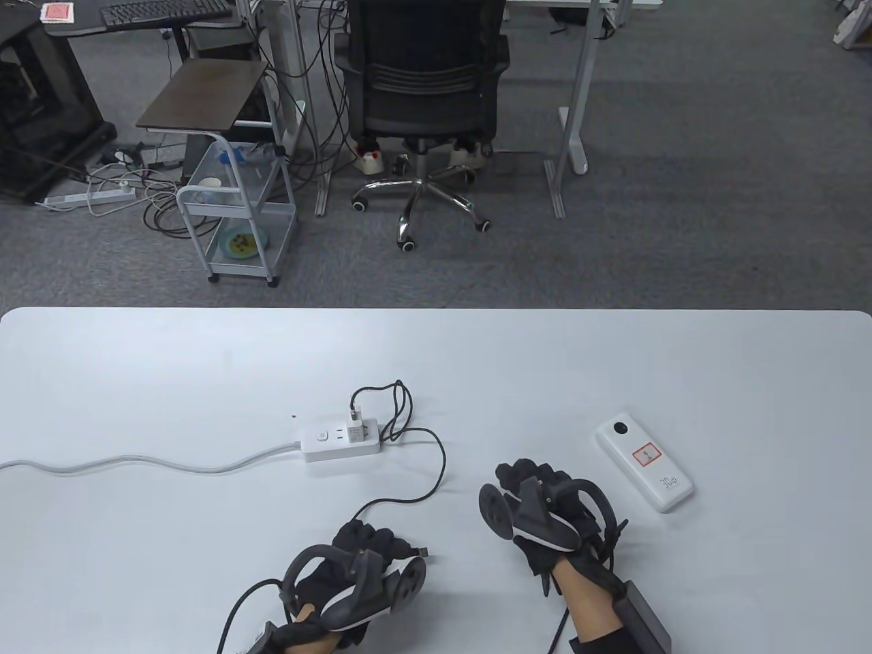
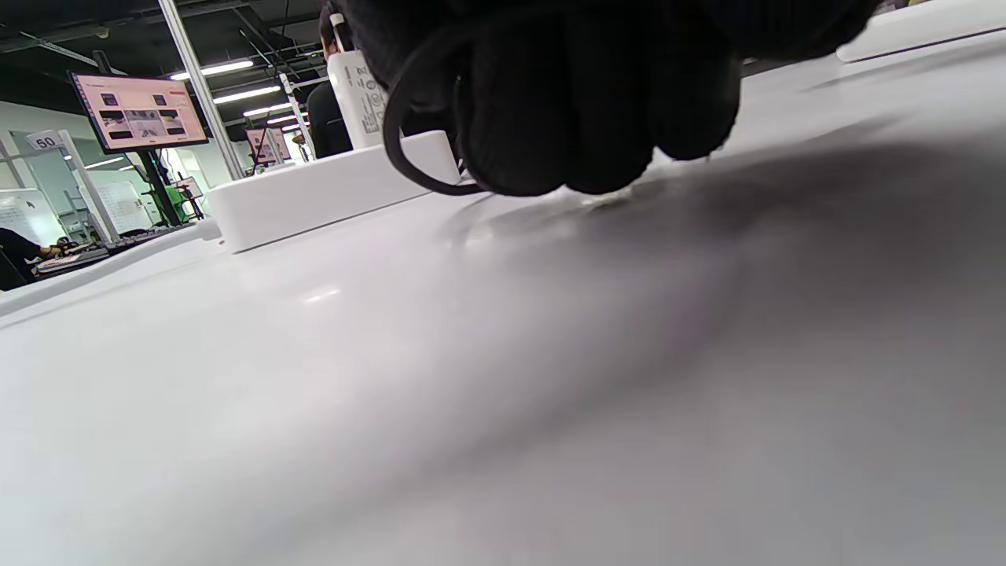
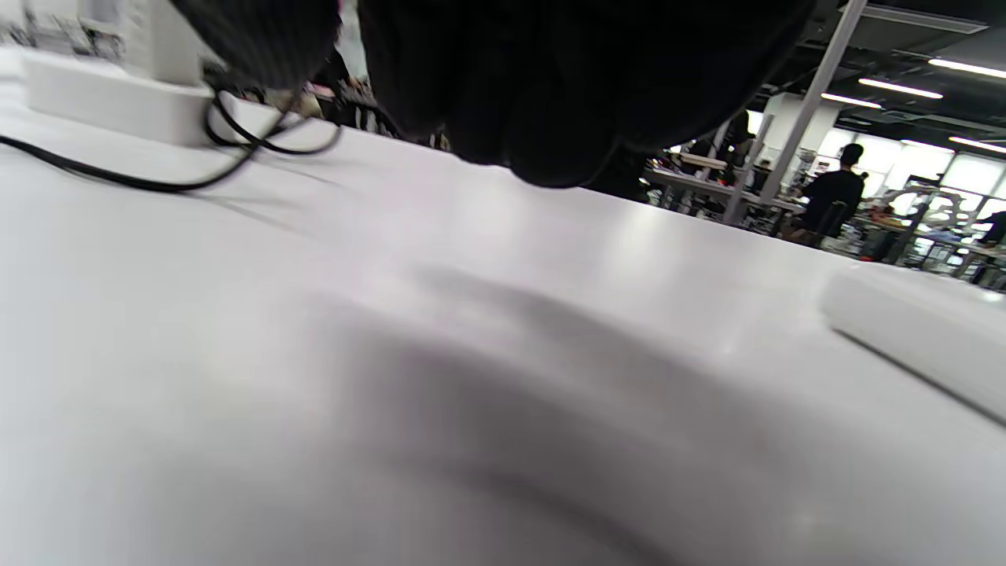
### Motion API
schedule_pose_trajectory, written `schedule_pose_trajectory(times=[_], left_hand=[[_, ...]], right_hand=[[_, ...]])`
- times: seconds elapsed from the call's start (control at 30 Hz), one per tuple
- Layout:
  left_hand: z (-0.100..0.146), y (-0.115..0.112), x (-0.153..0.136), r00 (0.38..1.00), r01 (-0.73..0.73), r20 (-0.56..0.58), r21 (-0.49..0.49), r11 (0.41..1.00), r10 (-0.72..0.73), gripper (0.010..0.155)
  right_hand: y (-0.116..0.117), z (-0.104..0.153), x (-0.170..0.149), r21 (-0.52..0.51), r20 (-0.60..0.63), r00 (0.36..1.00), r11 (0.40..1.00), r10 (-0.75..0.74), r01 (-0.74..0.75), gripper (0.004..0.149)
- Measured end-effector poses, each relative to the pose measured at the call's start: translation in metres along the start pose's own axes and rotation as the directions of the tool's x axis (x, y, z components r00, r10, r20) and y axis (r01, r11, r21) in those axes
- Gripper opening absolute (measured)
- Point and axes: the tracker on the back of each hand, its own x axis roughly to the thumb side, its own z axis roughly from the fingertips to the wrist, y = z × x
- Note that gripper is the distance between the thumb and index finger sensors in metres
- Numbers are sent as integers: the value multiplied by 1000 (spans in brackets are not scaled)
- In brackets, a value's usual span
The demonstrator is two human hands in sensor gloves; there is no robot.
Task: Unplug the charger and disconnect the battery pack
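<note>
Grey carpet, an office chair and a small trolley lie beyond the white surface where both hands rest near the front edge. On it a white power strip sits left of centre, its pale cord trailing to the left edge. A white charger is plugged into the strip, and a black cable runs from the charger's top, loops beside the strip, then curves down to the left hand. That hand's fingers are curled round the cable near its free end, the metal plug poking out to the right of the knuckles and joined to nothing; the left wrist view shows the curled fingers with the cable looping under them. The white battery pack lies flat on the right of the surface, well apart from the plug and near the right hand. The right hand's fingers are curled loosely with nothing in them, resting on the surface between cable and battery pack
</note>
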Motion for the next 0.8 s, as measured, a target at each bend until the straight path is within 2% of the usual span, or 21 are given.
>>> schedule_pose_trajectory(times=[0.1, 0.17, 0.23, 0.37, 0.6, 0.8], left_hand=[[1, 0, -2, 1000, -7, 0, 31, 999, 7, 46], [1, 2, -3, 1000, -3, -7, 49, 999, 3, 46], [1, 4, -5, 1000, -15, -12, 56, 998, 15, 45], [1, 7, -10, 999, -30, -27, 74, 997, 32, 45], [1, 8, -14, 998, -43, -38, 84, 995, 47, 45], [1, 9, -11, 997, -61, -34, 86, 994, 64, 45]], right_hand=[[1, 7, 11, -9, 47, 997, 999, 54, -54, 49], [4, 11, 17, -31, 42, 996, 996, 85, -83, 41], [9, 11, 20, 10, 64, 993, 995, 94, -95, 38], [16, 11, 24, 50, 111, 990, 994, 91, -97, 36], [12, 14, 34, 134, 262, 965, 989, 31, -68, 37], [4, 17, 35, 93, 291, 957, 995, -5, -24, 36]])
